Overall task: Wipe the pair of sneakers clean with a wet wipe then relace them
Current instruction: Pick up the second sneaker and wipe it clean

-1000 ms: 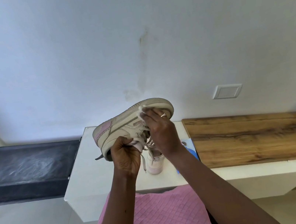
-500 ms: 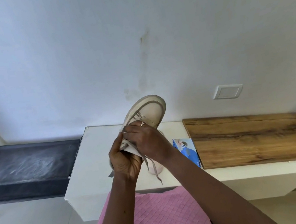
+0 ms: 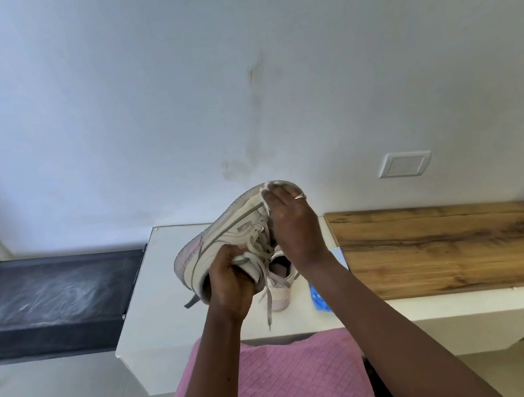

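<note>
Fingers of the right hand hold a wet wipe on the sneaker toe, while the left hand grips its collar. Wiping step; next, likely a sweep toward the heel.

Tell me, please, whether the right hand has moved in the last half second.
Yes. The right hand went up and rightward, from beside the left hand to the toe of the sneaker, nearer the wall switch plate.

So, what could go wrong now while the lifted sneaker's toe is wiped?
1. The left hand grips the held sneaker only at its heel opening while the right hand holds the wet wipe against the toe; it might twist loose.
2. Loose laces dangle by the second sneaker on the white cabinet and might snag it.
</note>
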`<control>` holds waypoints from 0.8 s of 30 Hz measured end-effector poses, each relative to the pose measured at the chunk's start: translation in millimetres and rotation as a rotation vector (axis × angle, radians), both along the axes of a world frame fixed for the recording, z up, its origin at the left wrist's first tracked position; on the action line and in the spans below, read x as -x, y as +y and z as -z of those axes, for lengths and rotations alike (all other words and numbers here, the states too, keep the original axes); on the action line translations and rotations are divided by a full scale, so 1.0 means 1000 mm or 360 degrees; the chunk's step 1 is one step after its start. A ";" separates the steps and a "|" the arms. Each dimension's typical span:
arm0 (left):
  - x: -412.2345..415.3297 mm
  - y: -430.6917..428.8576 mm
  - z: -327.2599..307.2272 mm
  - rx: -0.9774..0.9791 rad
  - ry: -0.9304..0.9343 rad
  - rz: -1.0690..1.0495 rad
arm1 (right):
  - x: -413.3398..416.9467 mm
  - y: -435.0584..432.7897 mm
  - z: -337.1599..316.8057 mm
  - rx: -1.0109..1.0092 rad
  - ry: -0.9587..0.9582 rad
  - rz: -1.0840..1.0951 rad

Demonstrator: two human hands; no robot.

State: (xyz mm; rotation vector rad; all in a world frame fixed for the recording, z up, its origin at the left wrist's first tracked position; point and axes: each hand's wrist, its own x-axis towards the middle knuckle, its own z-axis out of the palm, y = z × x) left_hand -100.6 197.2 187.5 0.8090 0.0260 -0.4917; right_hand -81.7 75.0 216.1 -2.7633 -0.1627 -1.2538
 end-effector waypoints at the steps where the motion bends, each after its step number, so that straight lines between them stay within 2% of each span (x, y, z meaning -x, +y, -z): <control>1: 0.004 -0.003 0.000 -0.0079 -0.0066 0.0031 | 0.001 0.007 -0.001 0.0002 0.0107 -0.0049; 5: 0.007 -0.006 0.004 -0.0232 -0.0158 -0.0009 | 0.007 0.024 -0.009 0.0036 0.0459 -0.0435; 8: 0.005 -0.002 0.008 -0.0357 -0.0157 0.0023 | 0.007 0.020 -0.015 0.0122 0.0447 -0.0575; 12: 0.003 -0.005 0.007 -0.0424 -0.0161 -0.0015 | 0.010 0.009 -0.012 0.0201 0.0224 -0.0346; 16: 0.005 -0.007 0.006 -0.0425 -0.0243 0.0057 | 0.003 -0.009 -0.010 -0.0014 0.0138 0.0045; 18: 0.006 -0.008 0.008 -0.0463 -0.0267 0.0087 | 0.000 -0.011 -0.012 -0.0127 0.0175 0.0125; 21: 0.005 -0.008 0.012 -0.0593 -0.0286 0.0135 | 0.002 -0.001 -0.019 -0.0176 0.0162 0.0062; 24: 0.004 -0.006 0.014 -0.0726 -0.0326 0.0143 | 0.003 0.012 -0.022 -0.0171 0.0194 -0.0193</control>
